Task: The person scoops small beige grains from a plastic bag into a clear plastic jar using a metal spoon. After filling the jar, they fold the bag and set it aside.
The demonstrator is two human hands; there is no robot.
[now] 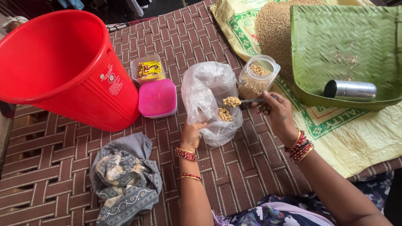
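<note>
Holding a metal spoon (247, 100) heaped with pale round chickpeas (231, 101), the right hand (274, 109) is pinching the handle between curled fingers and thumb, with the bowl of the spoon hanging over the mouth of a clear plastic bag (209, 98). The left hand (191, 134) is gripping the near edge of that bag, fingers closed on the crumpled film and keeping the mouth gaping, while a small pile of the same chickpeas is lying inside the bag just below the spoon. Standing right beside the bag, on its far right side and almost touching it, is a clear plastic jar (256, 77), open at the top and partly filled with chickpeas. Beyond the jar a mound of small brownish grain (273, 31) is spreading over a yellow printed sack (356, 138), and a green woven tray (335, 37) is sitting to the right of the jar with a shiny steel cylinder (351, 90) lying on its side inside it. To the left of the bag a pink lidded box (158, 98) is resting just beside it, with a small open box of yellow packets (148, 69) behind, and a large red bucket (58, 62) is tilting further left. Near the left forearm, on the near side of the bag, a grey patterned cloth (125, 180) is lying crumpled on the brown woven mat (50, 167)
</note>
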